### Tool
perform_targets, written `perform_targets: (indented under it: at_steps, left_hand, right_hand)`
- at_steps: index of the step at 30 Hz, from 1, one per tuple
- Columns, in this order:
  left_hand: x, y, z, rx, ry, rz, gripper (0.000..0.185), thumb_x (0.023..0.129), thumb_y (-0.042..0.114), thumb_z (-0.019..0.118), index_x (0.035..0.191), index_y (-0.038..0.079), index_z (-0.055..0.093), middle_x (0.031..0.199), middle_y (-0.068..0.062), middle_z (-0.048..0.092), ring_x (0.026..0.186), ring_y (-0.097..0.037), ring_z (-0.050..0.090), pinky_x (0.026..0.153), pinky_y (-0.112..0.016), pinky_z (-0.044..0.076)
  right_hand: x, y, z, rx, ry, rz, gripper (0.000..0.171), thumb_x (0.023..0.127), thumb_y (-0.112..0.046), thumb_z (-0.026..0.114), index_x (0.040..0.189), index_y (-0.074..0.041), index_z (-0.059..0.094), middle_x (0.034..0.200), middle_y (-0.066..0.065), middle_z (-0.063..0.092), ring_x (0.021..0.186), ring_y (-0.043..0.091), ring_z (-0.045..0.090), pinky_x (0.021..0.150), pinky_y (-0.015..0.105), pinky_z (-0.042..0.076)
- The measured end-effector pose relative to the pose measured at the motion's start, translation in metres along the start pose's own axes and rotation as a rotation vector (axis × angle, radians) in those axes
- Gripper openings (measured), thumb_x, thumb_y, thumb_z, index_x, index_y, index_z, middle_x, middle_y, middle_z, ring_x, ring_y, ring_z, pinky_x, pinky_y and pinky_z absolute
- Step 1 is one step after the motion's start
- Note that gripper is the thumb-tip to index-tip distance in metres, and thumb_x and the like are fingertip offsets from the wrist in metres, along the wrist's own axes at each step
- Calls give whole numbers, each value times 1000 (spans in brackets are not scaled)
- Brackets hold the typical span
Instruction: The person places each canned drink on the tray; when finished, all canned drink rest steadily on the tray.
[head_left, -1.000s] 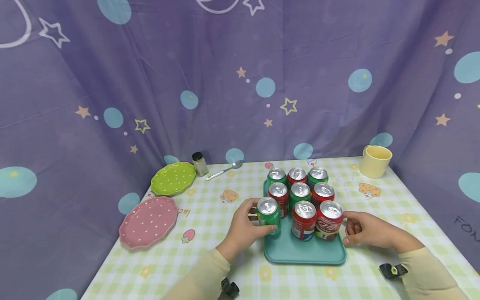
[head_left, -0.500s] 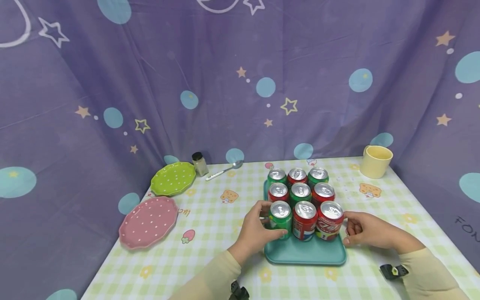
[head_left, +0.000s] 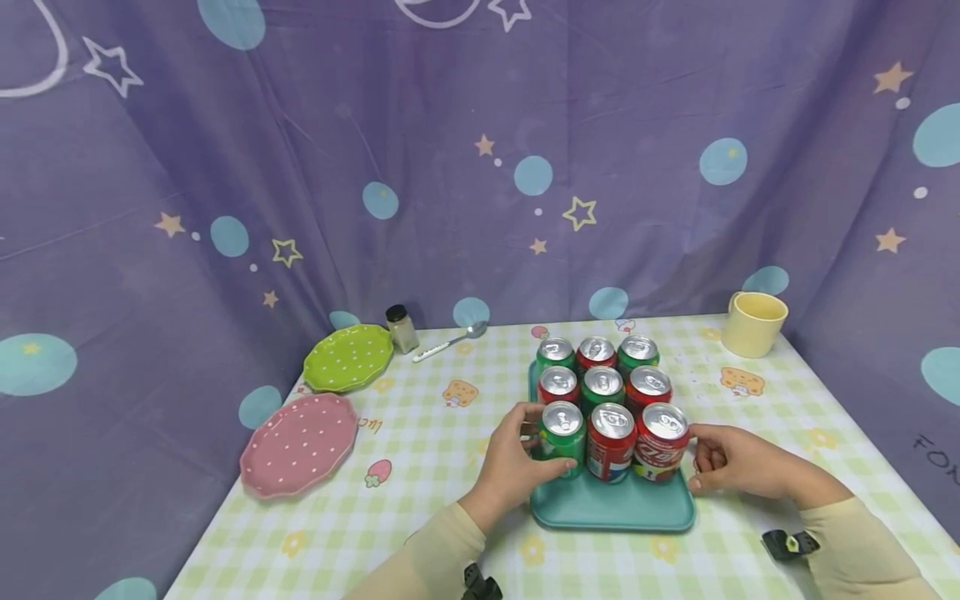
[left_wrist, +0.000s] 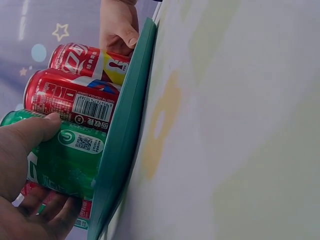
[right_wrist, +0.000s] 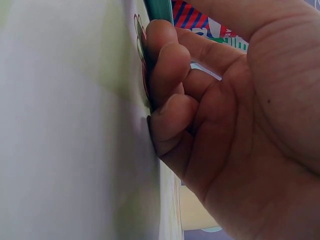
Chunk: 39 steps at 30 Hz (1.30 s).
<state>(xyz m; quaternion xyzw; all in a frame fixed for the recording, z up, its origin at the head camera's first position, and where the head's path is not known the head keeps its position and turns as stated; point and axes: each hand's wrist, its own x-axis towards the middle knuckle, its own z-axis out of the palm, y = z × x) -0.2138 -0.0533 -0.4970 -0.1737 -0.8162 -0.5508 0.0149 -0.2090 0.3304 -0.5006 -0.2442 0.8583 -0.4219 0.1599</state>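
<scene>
- Left hand grasps the green can, standing on the tray at its 8 o'clock corner.
- Right hand rests loosely curled on the surface, holding nothing, at the tray's 3 o'clock.

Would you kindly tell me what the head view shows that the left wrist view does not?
Only the head view shows all nine cans, the yellow mug, the green dotted plate and the pink dotted plate. Only the left wrist view shows the barcode on the middle red can. Both show the left hand gripping the green soda can on the teal plastic tray.
</scene>
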Motion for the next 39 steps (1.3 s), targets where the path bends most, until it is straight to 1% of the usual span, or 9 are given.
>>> perform_targets:
  at_steps: [8,13,18,22,26,29,33,36,39]
  left_hand:
    - [-1,0,0,6,7,-6,76,74,28,99,137,29,56,127,14,61,116,-13,60,97,-33,57]
    - [-1,0,-1,16,11,-6,76,73,29,99,137,30,57,127,15,62,116,-9,61,96,-33,57]
    - [0,2,0,22,-3,-5,76,75,28,98,138,29,55,128,15,60,117,-10,59,96,-30,57]
    - [1,4,-4,36,-30,-10,77,76,29,97,139,28,54,129,13,59,117,-10,59,97,-32,57]
    - [2,4,-13,46,-57,6,76,78,33,96,141,28,53,130,12,58,120,-13,59,101,-38,55]
    - [3,1,-22,50,-75,22,75,79,36,94,142,26,54,136,8,58,127,-18,57,106,-42,52]
    - [5,0,-39,80,-92,40,75,81,36,93,144,20,55,144,1,57,135,-22,52,112,-47,46]
    - [8,-4,-55,131,-66,65,74,82,35,92,145,19,56,145,2,57,137,-22,50,114,-53,42]
    - [13,-10,-77,196,-7,92,71,85,38,90,145,22,57,145,5,57,139,-22,50,115,-55,40]
  right_hand:
    - [0,1,1,19,-4,-6,38,87,-25,87,107,-6,61,77,3,58,66,10,54,55,28,46]
    - [1,1,1,27,-8,8,39,87,-25,88,109,-6,61,78,4,58,66,11,54,55,28,46]
    - [1,1,-1,18,-7,20,40,87,-26,88,110,-7,61,78,4,58,66,11,54,56,29,46]
    - [4,1,-2,10,-7,17,39,87,-26,88,109,-8,62,79,4,59,66,11,54,56,29,46]
    - [6,1,-3,11,-11,24,38,87,-25,88,111,-10,62,79,3,60,67,12,55,56,28,46]
    - [7,0,-4,7,-22,39,39,86,-24,88,114,-11,62,79,3,60,67,12,55,55,28,46]
    - [8,-5,-7,-41,-44,69,45,84,-26,89,118,-12,63,80,2,60,67,12,55,56,28,47]
    - [8,-9,-15,-82,-30,73,53,84,-27,90,126,-10,62,82,2,62,68,13,58,58,28,49]
    - [5,-10,-25,-165,67,43,61,85,-29,89,133,-4,61,91,5,64,75,14,61,63,30,53]
